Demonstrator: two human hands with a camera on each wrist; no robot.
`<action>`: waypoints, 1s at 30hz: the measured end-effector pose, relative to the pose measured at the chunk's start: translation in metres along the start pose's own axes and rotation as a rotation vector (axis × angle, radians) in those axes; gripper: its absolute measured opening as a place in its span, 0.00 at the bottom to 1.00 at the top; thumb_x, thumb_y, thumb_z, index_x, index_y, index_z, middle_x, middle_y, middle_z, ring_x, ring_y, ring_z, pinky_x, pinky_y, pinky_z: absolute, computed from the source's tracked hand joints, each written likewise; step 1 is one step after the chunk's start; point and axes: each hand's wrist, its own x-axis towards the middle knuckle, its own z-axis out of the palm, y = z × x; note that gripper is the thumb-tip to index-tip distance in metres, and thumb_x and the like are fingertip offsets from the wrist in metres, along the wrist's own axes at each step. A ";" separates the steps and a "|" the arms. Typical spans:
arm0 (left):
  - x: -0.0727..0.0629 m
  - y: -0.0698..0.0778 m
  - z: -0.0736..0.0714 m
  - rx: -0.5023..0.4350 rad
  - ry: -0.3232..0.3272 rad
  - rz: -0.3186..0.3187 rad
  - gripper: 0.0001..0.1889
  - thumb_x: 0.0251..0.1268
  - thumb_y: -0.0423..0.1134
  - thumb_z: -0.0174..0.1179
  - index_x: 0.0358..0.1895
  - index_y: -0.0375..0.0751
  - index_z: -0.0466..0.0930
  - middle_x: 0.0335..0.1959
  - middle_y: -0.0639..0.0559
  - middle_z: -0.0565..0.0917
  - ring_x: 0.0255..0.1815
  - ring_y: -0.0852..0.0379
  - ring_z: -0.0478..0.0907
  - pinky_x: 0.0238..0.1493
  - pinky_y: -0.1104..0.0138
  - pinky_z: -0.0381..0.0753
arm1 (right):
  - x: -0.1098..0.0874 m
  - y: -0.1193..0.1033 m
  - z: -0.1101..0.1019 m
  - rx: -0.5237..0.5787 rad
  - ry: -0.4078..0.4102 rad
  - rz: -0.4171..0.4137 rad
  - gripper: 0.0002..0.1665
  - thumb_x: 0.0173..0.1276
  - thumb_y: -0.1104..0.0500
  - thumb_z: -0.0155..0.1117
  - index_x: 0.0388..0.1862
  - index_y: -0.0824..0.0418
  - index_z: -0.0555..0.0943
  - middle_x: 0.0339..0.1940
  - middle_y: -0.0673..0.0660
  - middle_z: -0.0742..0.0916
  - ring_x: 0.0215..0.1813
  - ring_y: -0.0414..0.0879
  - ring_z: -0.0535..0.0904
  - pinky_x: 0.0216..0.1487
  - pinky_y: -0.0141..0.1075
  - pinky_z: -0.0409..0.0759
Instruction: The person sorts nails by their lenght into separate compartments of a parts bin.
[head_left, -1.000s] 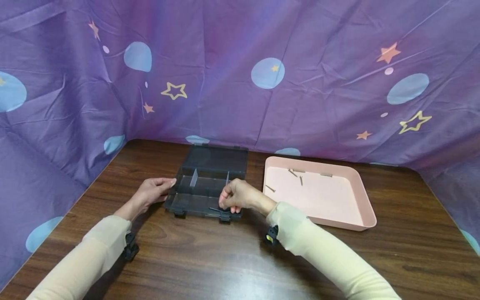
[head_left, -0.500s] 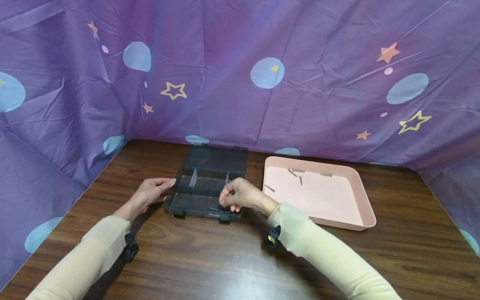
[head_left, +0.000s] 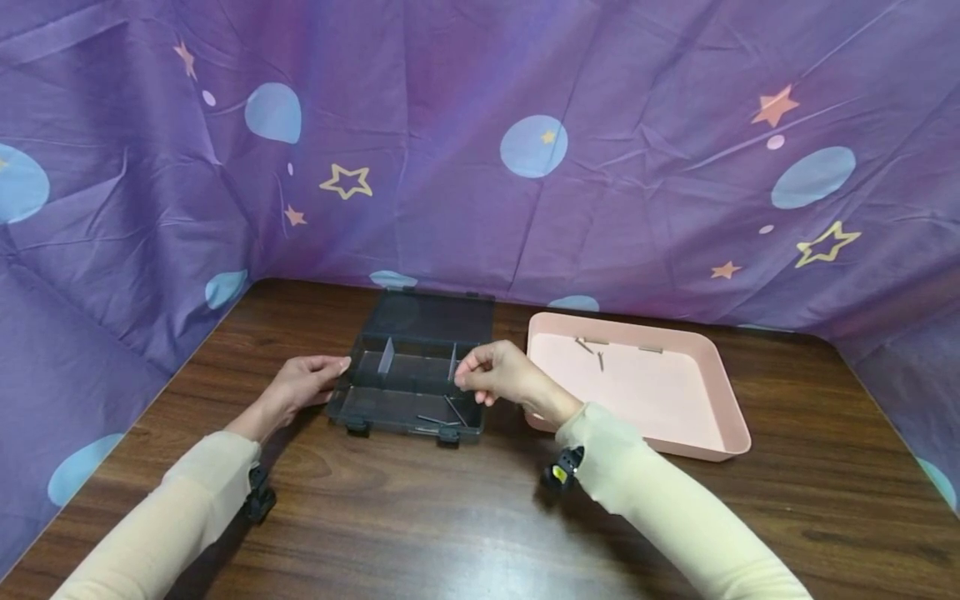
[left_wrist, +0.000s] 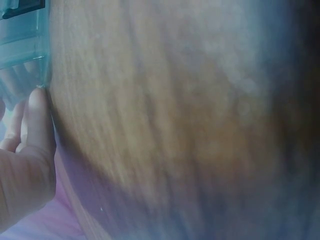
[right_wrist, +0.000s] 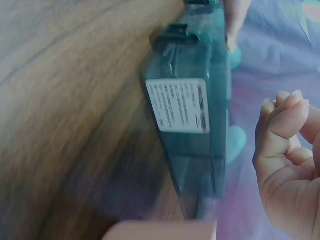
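Note:
A dark see-through compartment box (head_left: 386,404) lies with its lid (head_left: 431,317) folded back. Two thin screws (head_left: 455,411) rest in its front compartment, near the right end. My left hand (head_left: 300,385) holds the box's left side, thumb at the rim; the left wrist view has a fingertip against the wall. Above the right end of the box hovers my right hand (head_left: 506,375). Its thumb and fingertips are drawn together, and nothing shows between them in the right wrist view, where the box's labelled side (right_wrist: 180,107) stands apart from the hand.
A pink tray (head_left: 731,400) stands to the right of the box, with several screws (head_left: 600,361) near its back and left. Upright dividers (head_left: 386,356) split the box's rear row. A purple printed cloth (head_left: 450,208) hangs behind the wooden table (head_left: 420,517).
My right hand has risen and drawn back to the right from the box's front compartment. A second screw now shows there. The left hand has stayed put.

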 end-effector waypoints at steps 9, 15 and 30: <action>-0.001 0.002 0.000 0.004 -0.002 0.002 0.27 0.69 0.46 0.54 0.60 0.25 0.69 0.51 0.48 0.78 0.32 0.75 0.75 0.35 0.77 0.79 | -0.009 0.004 -0.029 0.110 0.089 0.052 0.08 0.63 0.69 0.61 0.38 0.76 0.77 0.20 0.50 0.79 0.19 0.34 0.72 0.19 0.23 0.71; -0.001 0.002 0.001 0.008 -0.001 -0.002 0.28 0.68 0.47 0.55 0.60 0.25 0.70 0.50 0.48 0.79 0.32 0.74 0.76 0.36 0.77 0.79 | -0.015 0.010 -0.041 0.179 0.134 0.072 0.06 0.65 0.69 0.58 0.38 0.74 0.77 0.21 0.48 0.80 0.19 0.33 0.72 0.19 0.22 0.71; 0.000 -0.001 0.001 -0.018 0.006 0.010 0.27 0.68 0.46 0.56 0.58 0.23 0.71 0.37 0.60 0.80 0.29 0.74 0.76 0.33 0.78 0.78 | -0.030 0.036 -0.079 0.262 0.248 0.124 0.02 0.66 0.69 0.57 0.34 0.68 0.77 0.21 0.48 0.81 0.19 0.33 0.73 0.21 0.22 0.73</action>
